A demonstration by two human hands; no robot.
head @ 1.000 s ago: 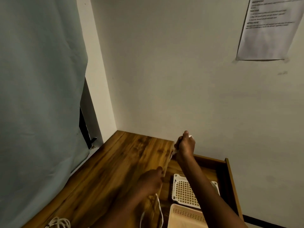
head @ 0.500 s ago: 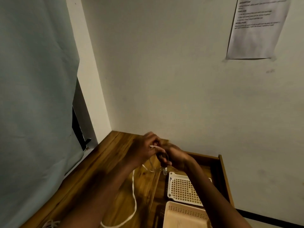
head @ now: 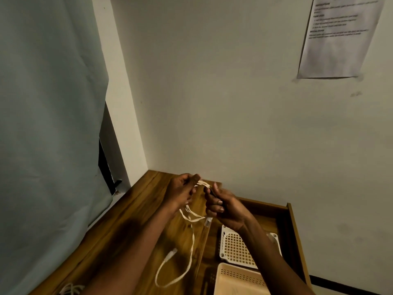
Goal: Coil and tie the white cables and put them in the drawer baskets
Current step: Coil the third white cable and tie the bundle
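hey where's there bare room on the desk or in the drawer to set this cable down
Bare wood lies on the desk top between the blue curtain and your left hand. The white basket and beige basket look empty. It is crowded under your hands, where the white cable dangles.

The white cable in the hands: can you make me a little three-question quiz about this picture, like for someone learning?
1. True or false: both the left hand and the right hand hold the white cable.
2. Which basket lies farther from the person in the drawer? A) white basket B) beige basket
3. Fill in: the cable's loose plug hangs over the wooden ____.

Key: 1 true; 2 A; 3 tabletop.
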